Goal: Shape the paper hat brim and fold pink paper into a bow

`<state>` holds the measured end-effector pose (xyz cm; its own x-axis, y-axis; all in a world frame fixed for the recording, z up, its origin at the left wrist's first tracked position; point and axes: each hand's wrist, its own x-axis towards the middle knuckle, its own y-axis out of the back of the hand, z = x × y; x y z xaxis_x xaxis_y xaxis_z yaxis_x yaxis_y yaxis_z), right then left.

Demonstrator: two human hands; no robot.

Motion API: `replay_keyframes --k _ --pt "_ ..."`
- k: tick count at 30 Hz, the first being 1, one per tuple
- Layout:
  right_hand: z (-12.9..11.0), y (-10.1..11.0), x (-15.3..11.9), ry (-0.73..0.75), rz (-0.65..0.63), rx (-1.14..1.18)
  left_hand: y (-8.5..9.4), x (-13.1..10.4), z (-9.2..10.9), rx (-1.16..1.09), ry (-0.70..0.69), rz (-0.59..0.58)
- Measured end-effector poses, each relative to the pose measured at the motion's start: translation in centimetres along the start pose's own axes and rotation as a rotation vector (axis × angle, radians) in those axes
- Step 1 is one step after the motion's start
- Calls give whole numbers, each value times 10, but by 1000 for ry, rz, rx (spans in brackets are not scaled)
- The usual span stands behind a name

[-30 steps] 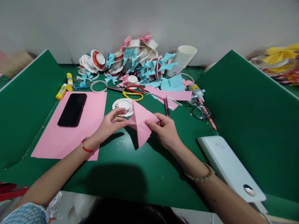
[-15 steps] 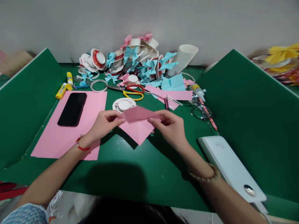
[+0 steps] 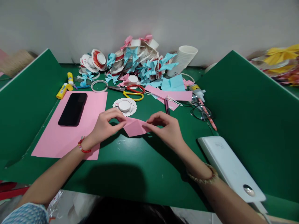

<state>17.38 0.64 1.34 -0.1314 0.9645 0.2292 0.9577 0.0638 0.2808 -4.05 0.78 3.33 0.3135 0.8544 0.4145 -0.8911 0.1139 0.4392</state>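
Observation:
A folded piece of pink paper (image 3: 136, 127) is held up between my two hands, creased down its middle. My left hand (image 3: 107, 126) pinches its left corner between thumb and fingers. At the opposite corner my right hand (image 3: 164, 127) grips it the same way. Just beyond the paper lies a white scalloped paper disc (image 3: 132, 107) with a round raised centre. Behind that are scissors (image 3: 133, 95) with one red and one yellow handle. A purple pen (image 3: 166, 105) lies past my right hand.
A black phone (image 3: 73, 109) lies on stacked pink sheets (image 3: 95, 105) at left, near glue sticks (image 3: 62, 90). Paper ornaments with bows (image 3: 130, 56) and stacked cups (image 3: 185, 57) line the back. Glasses (image 3: 202, 112) and a white power bank (image 3: 231, 168) are at right, between green side panels (image 3: 252, 118).
The pink paper has gone from a wide diamond with its point toward me to a smaller folded shape. My hands have drawn slightly closer together.

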Motion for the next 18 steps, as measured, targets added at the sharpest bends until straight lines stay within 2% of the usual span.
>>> replay_keyframes --k 4,7,13,18 --pt "2 -7 -3 96 -87 -115 -9 -6 3 97 -130 -2" --pt "2 -9 -5 203 -60 -203 -12 -9 2 195 -218 -3" --pt "-4 -12 -13 532 -20 -452 -15 -10 4 667 -410 42" --pt "-6 -15 -17 623 24 -461 -17 -11 11 708 -382 -79"
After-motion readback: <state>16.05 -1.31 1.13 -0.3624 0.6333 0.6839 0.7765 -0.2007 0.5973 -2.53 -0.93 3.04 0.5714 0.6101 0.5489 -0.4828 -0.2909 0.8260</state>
